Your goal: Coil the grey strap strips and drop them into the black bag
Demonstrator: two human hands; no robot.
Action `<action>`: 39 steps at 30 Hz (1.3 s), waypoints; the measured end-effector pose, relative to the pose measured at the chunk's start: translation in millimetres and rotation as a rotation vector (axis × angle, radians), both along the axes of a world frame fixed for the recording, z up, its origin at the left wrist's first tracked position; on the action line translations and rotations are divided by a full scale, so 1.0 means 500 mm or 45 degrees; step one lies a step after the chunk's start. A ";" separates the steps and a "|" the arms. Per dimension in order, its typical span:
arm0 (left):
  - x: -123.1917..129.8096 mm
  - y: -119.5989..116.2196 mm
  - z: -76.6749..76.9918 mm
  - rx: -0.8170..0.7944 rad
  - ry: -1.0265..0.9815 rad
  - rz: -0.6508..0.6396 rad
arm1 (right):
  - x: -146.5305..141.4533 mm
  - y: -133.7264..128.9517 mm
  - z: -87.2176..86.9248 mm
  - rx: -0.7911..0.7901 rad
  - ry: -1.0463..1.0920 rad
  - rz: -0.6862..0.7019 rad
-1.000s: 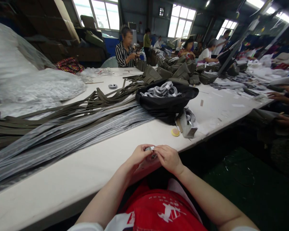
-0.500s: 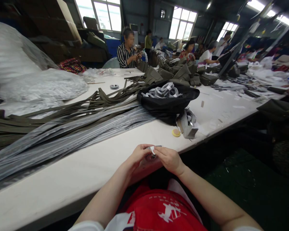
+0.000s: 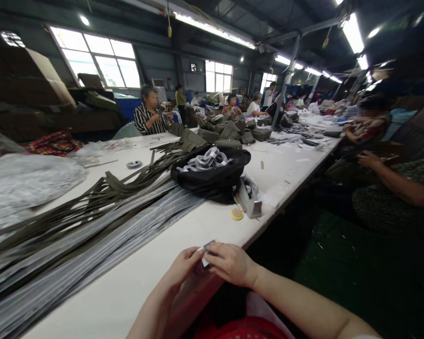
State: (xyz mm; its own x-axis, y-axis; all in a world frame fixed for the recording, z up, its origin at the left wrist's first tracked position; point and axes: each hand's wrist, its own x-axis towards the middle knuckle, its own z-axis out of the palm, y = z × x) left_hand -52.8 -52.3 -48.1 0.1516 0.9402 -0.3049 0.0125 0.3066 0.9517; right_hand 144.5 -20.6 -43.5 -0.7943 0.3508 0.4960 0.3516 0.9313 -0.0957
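Note:
Over the table's near edge, my left hand (image 3: 183, 268) and my right hand (image 3: 235, 264) meet around a small grey strip with a white label (image 3: 205, 259). The left thumb and fingertips pinch its white end. My right fingers lie closed over the grey part, so most of it is hidden. Beyond the hands sit a yellow roll (image 3: 236, 214) and a grey tape dispenser (image 3: 252, 206). Behind these, a black cloth bag (image 3: 208, 181) holds several coiled grey straps (image 3: 212, 157) banded with white.
Long dark-green strips (image 3: 102, 195) and grey plastic-looking strips (image 3: 134, 226) stretch across the white table (image 3: 127, 287). A grey ring-shaped roll (image 3: 134, 165) lies farther back. Olive bag pieces (image 3: 229, 134) are heaped behind. Co-workers sit across and at right, one in a striped shirt (image 3: 151, 117).
The camera view has turned right and tipped upward, bringing a co-worker's arm at right into view. The strip between my hands has tilted, and my right fingers now lie farther over it.

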 end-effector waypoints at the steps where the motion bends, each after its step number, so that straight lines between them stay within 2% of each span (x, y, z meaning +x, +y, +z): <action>1: 0.000 -0.003 0.004 0.008 0.000 0.031 | 0.015 0.012 0.005 -0.007 0.049 -0.022; 3: 0.003 -0.012 0.009 0.030 -0.003 0.105 | 0.063 0.057 0.017 -0.046 0.226 -0.224; 5: 0.008 -0.019 0.009 0.036 0.009 0.145 | 0.127 0.124 0.032 -0.156 0.464 -0.626; 6: 0.010 -0.021 0.007 0.025 0.026 0.146 | 0.160 0.162 0.038 -0.268 0.595 -0.893; 8: 0.013 -0.021 0.000 0.015 0.064 0.137 | 0.217 0.236 0.047 -0.365 0.673 -1.104; 11: 0.017 -0.019 -0.010 0.083 0.120 0.156 | 0.259 0.315 0.042 -0.578 0.651 -1.147; 15: 0.023 -0.022 -0.010 0.125 0.166 0.177 | 0.247 0.348 0.021 -0.797 0.665 -1.063; 21: 0.029 -0.030 -0.005 0.102 0.194 0.243 | 0.246 0.294 -0.013 -0.850 0.812 -1.105; 26: 0.039 -0.028 -0.006 0.102 0.125 0.329 | 0.254 0.221 -0.042 -1.057 0.839 -1.098; 28: 0.054 -0.025 0.001 0.095 0.099 0.367 | 0.234 0.188 -0.036 -1.148 0.843 -0.985; 31: 0.087 -0.013 0.015 0.082 0.029 0.408 | 0.181 0.127 -0.008 -1.302 0.807 -0.740; 36: 0.127 0.009 0.023 0.082 -0.060 0.452 | 0.095 0.033 0.035 -1.700 0.802 -0.187; 39: 0.131 0.012 0.021 0.097 -0.080 0.469 | 0.067 0.009 0.032 -1.857 0.832 -0.070</action>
